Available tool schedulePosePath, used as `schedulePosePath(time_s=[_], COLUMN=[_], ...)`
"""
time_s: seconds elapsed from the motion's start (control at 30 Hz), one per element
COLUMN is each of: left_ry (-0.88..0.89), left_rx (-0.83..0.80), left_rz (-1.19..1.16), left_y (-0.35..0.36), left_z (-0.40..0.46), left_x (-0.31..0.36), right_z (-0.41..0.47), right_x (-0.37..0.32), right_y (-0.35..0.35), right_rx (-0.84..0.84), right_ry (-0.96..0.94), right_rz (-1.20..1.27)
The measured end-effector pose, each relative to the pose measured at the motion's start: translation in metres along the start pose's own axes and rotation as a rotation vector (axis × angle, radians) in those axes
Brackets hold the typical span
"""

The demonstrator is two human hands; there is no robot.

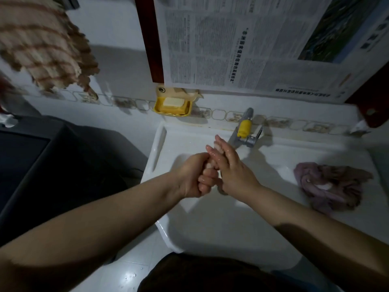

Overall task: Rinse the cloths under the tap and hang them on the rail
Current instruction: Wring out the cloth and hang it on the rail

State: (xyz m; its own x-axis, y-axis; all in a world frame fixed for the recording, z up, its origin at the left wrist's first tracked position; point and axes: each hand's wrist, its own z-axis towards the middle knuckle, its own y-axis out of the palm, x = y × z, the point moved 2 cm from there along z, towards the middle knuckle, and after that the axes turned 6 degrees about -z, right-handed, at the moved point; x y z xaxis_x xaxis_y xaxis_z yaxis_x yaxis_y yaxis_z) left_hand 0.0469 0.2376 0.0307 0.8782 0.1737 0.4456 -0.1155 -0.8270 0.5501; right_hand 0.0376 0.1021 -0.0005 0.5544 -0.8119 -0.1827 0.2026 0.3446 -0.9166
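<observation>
Both my hands meet over the white sink, just in front of the tap with its yellow handle. My left hand curls its fingers round a small pale object; whether it is soap or cloth I cannot tell. My right hand is wet and lies with straight fingers pressed against the same object. A crumpled purple and brown cloth lies on the sink's right ledge. A beige striped cloth hangs at the upper left; what it hangs from is out of view.
A yellow soap dish holding a pale bar is fixed to the wall behind the sink. Newspaper covers the wall above the tap. A dark appliance stands close to the sink's left side. White floor tiles show below.
</observation>
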Motion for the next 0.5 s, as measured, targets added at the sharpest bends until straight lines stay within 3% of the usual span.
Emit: schedulePosePath(time_s=[0.13,0.2,0.27,0.37,0.47,0.5], left_ry=[-0.127,-0.153,-0.162,-0.157,-0.025,0.062], left_rx=[-0.265,-0.297,-0.265,-0.098,0.195,0.279], left_rz=[-0.042,-0.029,-0.010,0.166,0.402,0.444], left_y=[0.018,0.021,0.022,0.017,0.014,0.015], left_z=[-0.018,-0.022,-0.020,-0.007,0.010,0.014], left_x=[-0.003,-0.005,-0.007,-0.016,-0.032,-0.036], right_z=[0.016,0.021,0.025,0.032,0.036,0.038], right_x=[0.003,0.007,0.011,0.006,-0.007,-0.008], right_y=[-0.031,-0.044,-0.048,-0.045,-0.044,-0.043], right_rx=[0.363,0.404,0.333,0.041,-0.603,-0.712], right_ry=[-0.193,-0.295,-0.326,-0.348,-0.241,-0.210], right_rz=[-0.079,-0.182,-0.289,-0.483,-0.526,-0.501])
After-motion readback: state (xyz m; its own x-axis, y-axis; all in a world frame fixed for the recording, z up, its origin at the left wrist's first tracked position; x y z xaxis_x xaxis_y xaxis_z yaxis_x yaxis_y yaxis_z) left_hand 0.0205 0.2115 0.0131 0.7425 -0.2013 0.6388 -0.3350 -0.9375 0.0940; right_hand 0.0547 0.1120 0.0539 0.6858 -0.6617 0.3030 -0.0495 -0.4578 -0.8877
